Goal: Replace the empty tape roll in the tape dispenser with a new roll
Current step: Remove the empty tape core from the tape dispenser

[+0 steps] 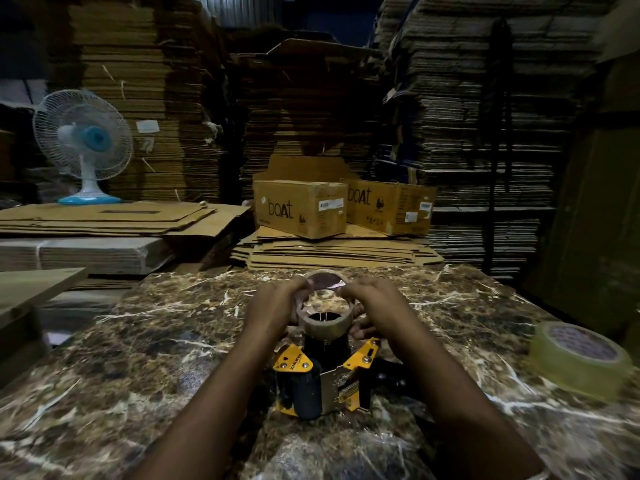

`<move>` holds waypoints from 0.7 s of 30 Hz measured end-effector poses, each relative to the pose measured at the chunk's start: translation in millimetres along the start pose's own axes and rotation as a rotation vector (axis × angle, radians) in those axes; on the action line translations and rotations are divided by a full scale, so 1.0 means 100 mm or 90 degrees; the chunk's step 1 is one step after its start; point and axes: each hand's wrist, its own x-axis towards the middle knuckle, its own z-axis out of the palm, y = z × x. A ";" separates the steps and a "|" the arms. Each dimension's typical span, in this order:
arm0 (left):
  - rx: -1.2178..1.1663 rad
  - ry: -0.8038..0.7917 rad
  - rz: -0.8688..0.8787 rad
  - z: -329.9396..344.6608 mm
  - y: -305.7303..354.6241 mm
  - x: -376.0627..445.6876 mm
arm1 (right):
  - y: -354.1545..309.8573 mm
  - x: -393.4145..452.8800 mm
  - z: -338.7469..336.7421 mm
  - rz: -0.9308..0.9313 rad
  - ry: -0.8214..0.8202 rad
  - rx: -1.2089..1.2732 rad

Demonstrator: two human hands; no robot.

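Note:
A yellow and black tape dispenser (322, 379) lies on the marble table (138, 358), its black hub pointing away from me. A brown cardboard roll (325, 323), almost bare of tape, sits at the top of that hub. My left hand (273, 306) grips the roll's left side and my right hand (374, 299) grips its right side. A second ring-shaped rim (325, 277) shows between my fingertips just behind; I cannot tell whether it is a separate piece. A full roll of clear tape (581, 362) lies flat at the table's right edge.
Two brown "boat" cartons (301, 206) stand on flattened cardboard beyond the table. Tall stacks of flat cardboard (467, 116) fill the back and right. A white and blue table fan (83, 143) stands on cardboard sheets at the left.

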 end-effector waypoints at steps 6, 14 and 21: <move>0.090 0.087 0.063 0.04 -0.11 -0.09 | 0.07 0.04 -0.07 0.050 0.083 0.050; 0.250 0.069 0.045 0.02 -0.18 -0.10 | 0.18 0.13 -0.14 0.100 0.122 0.085; 0.357 0.049 0.035 0.04 -0.22 -0.12 | 0.21 0.37 -0.30 0.163 0.125 0.004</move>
